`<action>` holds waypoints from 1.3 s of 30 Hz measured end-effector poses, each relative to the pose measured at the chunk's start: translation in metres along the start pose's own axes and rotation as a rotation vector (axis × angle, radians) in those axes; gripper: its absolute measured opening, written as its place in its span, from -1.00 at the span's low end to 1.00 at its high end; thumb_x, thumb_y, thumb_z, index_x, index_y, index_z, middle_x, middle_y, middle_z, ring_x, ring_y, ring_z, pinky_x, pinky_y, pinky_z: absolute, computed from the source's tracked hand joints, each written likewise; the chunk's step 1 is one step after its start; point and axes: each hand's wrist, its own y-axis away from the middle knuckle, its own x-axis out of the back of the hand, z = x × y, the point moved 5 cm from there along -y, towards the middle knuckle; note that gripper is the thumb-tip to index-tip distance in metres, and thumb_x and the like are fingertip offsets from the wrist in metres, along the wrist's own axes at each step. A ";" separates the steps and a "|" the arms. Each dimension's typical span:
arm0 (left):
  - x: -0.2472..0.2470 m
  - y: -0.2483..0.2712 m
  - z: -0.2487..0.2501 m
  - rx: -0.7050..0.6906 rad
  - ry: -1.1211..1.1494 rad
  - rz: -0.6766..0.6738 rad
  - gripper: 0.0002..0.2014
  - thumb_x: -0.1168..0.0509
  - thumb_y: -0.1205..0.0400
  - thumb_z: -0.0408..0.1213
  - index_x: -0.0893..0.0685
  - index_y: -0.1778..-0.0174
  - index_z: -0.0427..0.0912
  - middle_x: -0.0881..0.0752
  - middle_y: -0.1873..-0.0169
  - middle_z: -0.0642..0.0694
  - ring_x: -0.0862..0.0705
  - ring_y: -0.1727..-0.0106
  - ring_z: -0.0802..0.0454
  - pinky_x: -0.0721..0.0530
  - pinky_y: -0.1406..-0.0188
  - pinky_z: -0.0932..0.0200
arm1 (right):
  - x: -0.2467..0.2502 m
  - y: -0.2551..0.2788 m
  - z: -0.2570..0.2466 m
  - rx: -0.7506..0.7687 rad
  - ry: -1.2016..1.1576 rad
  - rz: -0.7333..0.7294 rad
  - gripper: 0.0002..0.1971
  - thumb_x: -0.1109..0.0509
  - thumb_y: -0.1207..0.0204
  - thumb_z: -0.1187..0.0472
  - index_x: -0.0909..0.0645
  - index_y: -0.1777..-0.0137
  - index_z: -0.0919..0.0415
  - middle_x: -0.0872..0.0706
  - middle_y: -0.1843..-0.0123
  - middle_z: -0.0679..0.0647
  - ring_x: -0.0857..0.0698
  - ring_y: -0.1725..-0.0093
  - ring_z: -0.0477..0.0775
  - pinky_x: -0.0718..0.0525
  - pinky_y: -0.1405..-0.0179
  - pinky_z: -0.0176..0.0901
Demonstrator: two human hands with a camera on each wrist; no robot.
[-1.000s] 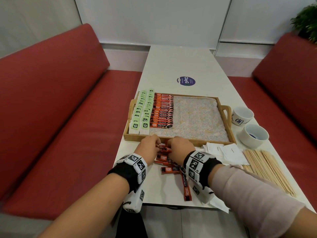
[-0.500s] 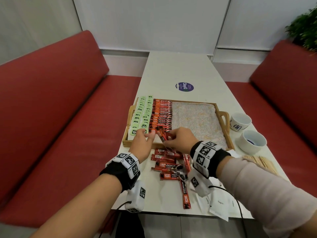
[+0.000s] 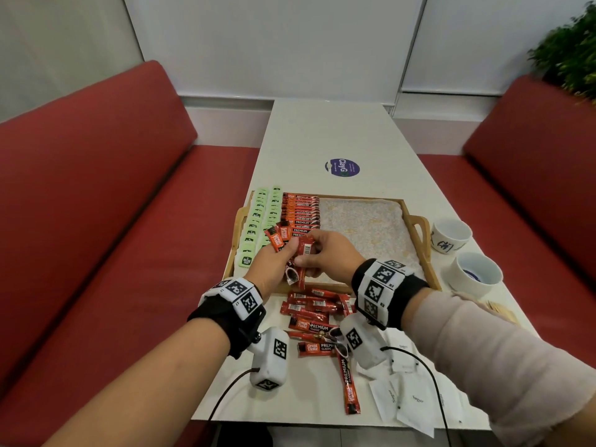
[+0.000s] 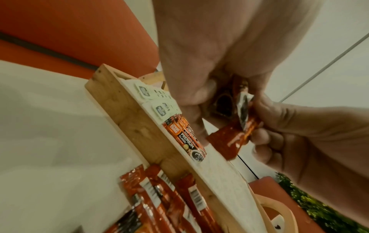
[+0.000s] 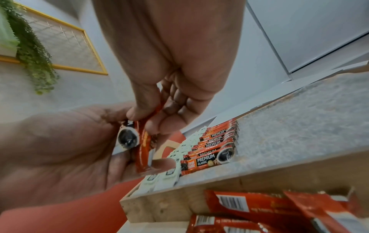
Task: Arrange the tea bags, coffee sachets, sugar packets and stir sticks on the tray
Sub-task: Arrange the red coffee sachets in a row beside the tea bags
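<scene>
tray (image 3: 429, 253) right half bare — open | cups (image 3: 451, 235) beside right handle — obstacle

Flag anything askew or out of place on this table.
Nothing damaged or spilled. The loose coffee sachets lie jumbled at crossed angles in front of the tray, unlike the neat rows inside, and sugar packets are scattered at the near edge. Both the left hand and right hand hold sachets.

Café booth: red padded benches (image 3: 96, 201) flanking long white table (image 3: 329, 133), potted greenery (image 3: 571, 50).
</scene>
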 end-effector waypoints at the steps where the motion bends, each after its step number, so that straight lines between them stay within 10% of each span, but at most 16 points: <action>1: 0.002 -0.003 0.000 -0.007 -0.003 0.020 -0.77 -0.24 -0.68 -0.05 -0.76 0.02 -0.06 -0.82 0.06 -0.16 -0.78 -0.01 -0.24 -0.71 -0.12 -0.23 | 0.002 -0.003 0.001 -0.016 -0.032 0.013 -0.76 -0.49 -0.45 0.40 -0.60 -0.09 0.28 -0.72 0.29 0.12 -0.66 0.46 -0.01 -0.69 0.35 -0.13; 6: 0.007 -0.012 0.004 -0.015 0.005 0.073 -0.81 -0.19 -0.72 -0.17 -0.66 -0.12 -0.12 -0.81 0.09 -0.04 -0.80 0.13 0.01 -0.72 0.08 -0.03 | 0.017 -0.010 -0.004 0.007 -0.084 0.112 -0.80 -0.46 -0.49 0.40 -0.58 0.10 0.08 -0.74 0.25 0.09 -0.66 0.42 0.02 -0.72 0.25 -0.02; 11: 0.012 -0.021 0.009 0.018 0.015 0.106 -0.79 -0.13 -0.75 -0.19 -0.60 -0.15 -0.17 -0.76 0.07 -0.12 -0.78 0.05 -0.10 -0.75 0.08 -0.10 | 0.025 -0.014 -0.019 0.156 0.037 0.280 -0.78 -0.63 -0.24 0.39 -0.65 0.26 0.17 -0.54 0.27 -0.09 -0.49 0.35 -0.18 -0.48 0.37 -0.53; 16: 0.017 -0.032 0.014 0.049 0.082 0.134 -0.83 -0.12 -0.75 -0.15 -0.55 -0.19 -0.06 -0.68 -0.12 -0.12 -0.76 0.06 -0.07 -0.77 0.13 -0.09 | 0.020 -0.021 -0.020 0.248 0.010 0.253 -0.64 -0.60 -0.25 0.48 -0.65 0.42 -0.03 -0.62 0.49 -0.21 -0.53 0.44 -0.24 -0.61 0.31 -0.30; 20: 0.016 -0.038 0.018 0.026 0.137 0.081 -0.92 -0.19 -0.73 -0.31 -0.55 0.07 -0.16 -0.73 0.06 -0.15 -0.76 0.17 -0.02 -0.74 0.08 -0.14 | 0.020 -0.028 -0.016 0.245 0.101 0.223 -0.64 -0.53 -0.29 0.54 -0.67 0.39 0.01 -0.68 0.39 -0.15 -0.60 0.38 -0.28 -0.65 0.28 -0.35; 24: 0.022 -0.046 0.021 -0.021 0.131 0.141 -0.86 -0.28 -0.65 -0.46 -0.45 0.11 -0.18 -0.67 0.08 -0.18 -0.74 0.20 -0.01 -0.76 0.05 -0.17 | 0.022 -0.036 -0.003 0.148 0.186 0.177 -0.52 -0.41 -0.31 0.63 -0.64 0.38 -0.08 -0.74 0.25 0.03 -0.73 0.14 0.12 -0.80 0.13 0.04; 34: 0.027 -0.057 0.027 -0.111 -0.068 0.166 -0.70 -0.38 -0.57 -0.49 -0.41 0.20 -0.06 -0.62 0.16 -0.09 -0.70 0.17 -0.06 -0.72 0.30 0.12 | 0.019 -0.043 -0.001 0.026 0.312 0.048 -0.83 -0.43 -0.33 0.37 -0.53 0.22 0.11 -0.68 0.21 0.02 -0.63 0.28 0.01 -0.67 0.22 -0.06; 39: 0.017 -0.058 0.033 -0.145 -0.214 0.041 -0.76 -0.39 -0.55 -0.47 -0.45 0.17 -0.13 -0.65 0.25 -0.06 -0.70 0.22 -0.02 -0.69 0.36 0.17 | 0.017 -0.052 0.002 0.004 0.341 0.058 -0.68 -0.52 -0.40 0.27 -0.46 -0.03 0.09 -0.72 0.24 0.00 -0.64 0.31 -0.05 -0.56 0.34 -0.25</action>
